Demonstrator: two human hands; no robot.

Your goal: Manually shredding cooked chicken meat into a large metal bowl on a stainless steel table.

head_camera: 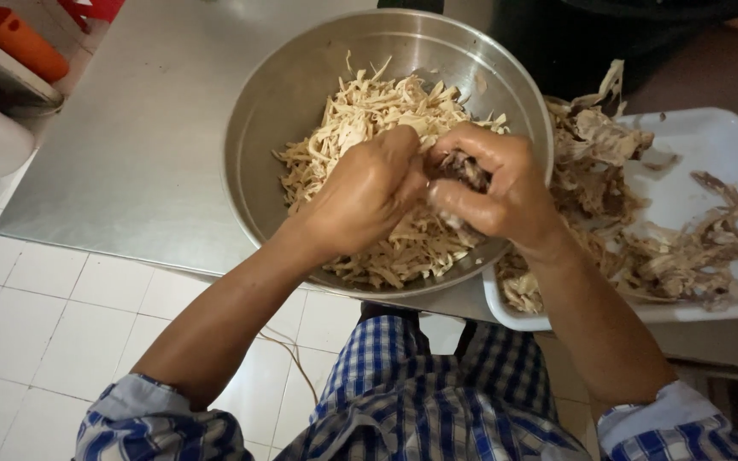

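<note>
Both hands meet right over the middle of the steel bowl (301, 94), pinching one dark piece of cooked meat (463, 168) between them. The left hand (367, 189) is curled shut, fingertips at the chunk's 9 o'clock side, and the right hand (497, 183) wraps it from 3 o'clock with thumb and fingers closed round it (so most of the chunk is hidden, hard to call its long axis, though it looks roughly side to side between the two hands). The right hand has the fuller hold; the left just nips the edge. Straight below them lies the pile of pale shredded meat (369, 111), filling the bowl's floor from about 10 to 6 o'clock. Off at 3 o'clock from the bowl, touching its rim, sits a white tray (702, 137) heaped with bones and scraps (608, 171). Everything rests on a steel surface (130, 128).
</note>
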